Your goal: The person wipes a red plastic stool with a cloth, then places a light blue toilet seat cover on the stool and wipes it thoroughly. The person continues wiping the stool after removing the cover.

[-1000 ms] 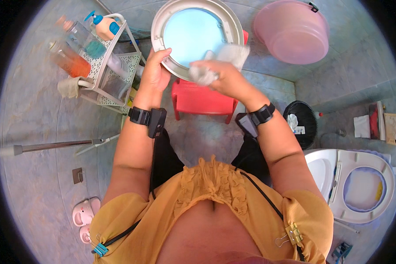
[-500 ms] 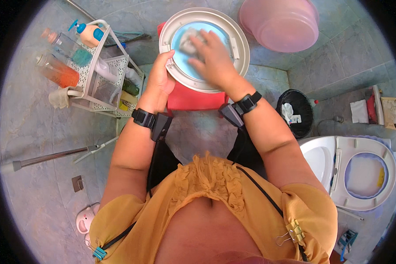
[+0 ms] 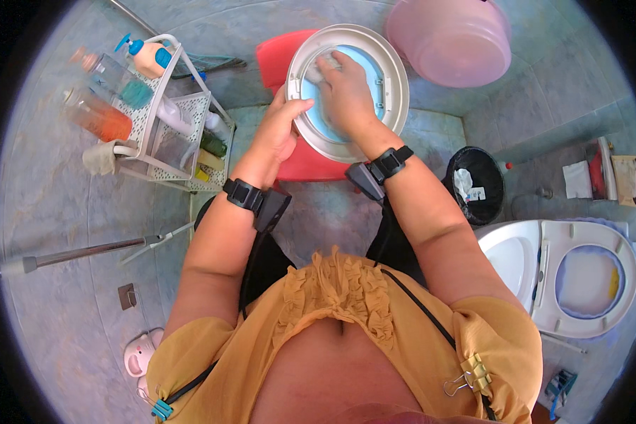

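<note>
Two hands on one piece right now: your left hand grips the round pale-rimmed piece at its left edge, thumb over the rim, the rest of the fingers mostly out of sight and probably tucked underneath. Makes sense to me, since the rim looks like the handiest bit to grab and it leaves the blue middle free for the other hand.

Your right hand lies over that blue middle, fingers a bit spread, tips on a pale cloth toward the far left of the inner circle. Can't tell if you're pinching the cloth or just pressing it flat, the hand covers too much. My guess is the left hand is there to steady the piece against whatever push the right one gives.

The piece sits out in front of you, above a red chair. No clue from this angle whether it rests on the seat or hangs in your grip, but having it over the chair would give it some backup either way.

Around you: a white rack with bottles to the far left, a pink tub at the far right, a black bin on the right, and a toilet nearer on that same side. All of those are well apart from the piece except the tub, which is just beside it from this view, so your elbows seem to have decent room.
</note>
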The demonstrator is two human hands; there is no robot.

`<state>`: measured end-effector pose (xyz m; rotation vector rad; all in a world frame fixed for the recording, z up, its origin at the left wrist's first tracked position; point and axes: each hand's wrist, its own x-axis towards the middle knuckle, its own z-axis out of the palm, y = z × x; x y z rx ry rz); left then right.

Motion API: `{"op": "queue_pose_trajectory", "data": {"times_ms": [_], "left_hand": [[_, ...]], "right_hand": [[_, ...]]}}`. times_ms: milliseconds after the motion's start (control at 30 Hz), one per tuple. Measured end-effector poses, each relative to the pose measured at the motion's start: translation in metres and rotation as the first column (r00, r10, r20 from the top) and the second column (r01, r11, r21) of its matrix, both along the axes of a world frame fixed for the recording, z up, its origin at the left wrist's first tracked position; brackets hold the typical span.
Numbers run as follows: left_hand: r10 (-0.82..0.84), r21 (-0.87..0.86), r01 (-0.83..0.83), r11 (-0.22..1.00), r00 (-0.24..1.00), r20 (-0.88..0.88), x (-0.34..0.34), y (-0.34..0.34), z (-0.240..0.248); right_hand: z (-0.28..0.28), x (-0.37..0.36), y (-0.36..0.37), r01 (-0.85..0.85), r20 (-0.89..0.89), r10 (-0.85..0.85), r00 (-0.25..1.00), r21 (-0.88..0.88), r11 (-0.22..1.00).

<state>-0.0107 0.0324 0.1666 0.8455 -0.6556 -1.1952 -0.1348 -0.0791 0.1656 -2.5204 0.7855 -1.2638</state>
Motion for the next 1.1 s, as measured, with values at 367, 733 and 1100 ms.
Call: {"op": "queue_pose_trajectory", "data": {"times_ms": [367,733,1100], "left_hand": [[0.080,0.052,-0.070,0.996,0.969,-0.234,0.037,-0.002,-0.008],[0.062,0.007,-0.062,0.998,0.990,-0.129,0.028,-0.002,0.001],[0.100,-0.051,-0.100,0.994,0.995,-0.007,0.015,0.001,0.005]], "right_hand": [[0.007,-0.016,0.015,-0.488,-0.297,0.448,0.843,-0.074,0.870],[0.021,-0.028,0.008,-0.436,-0.210,0.400,0.892,-0.172,0.883],[0.006,-0.031,-0.029,0.252,-0.259,-0.240,0.935,0.013,0.968]]}}
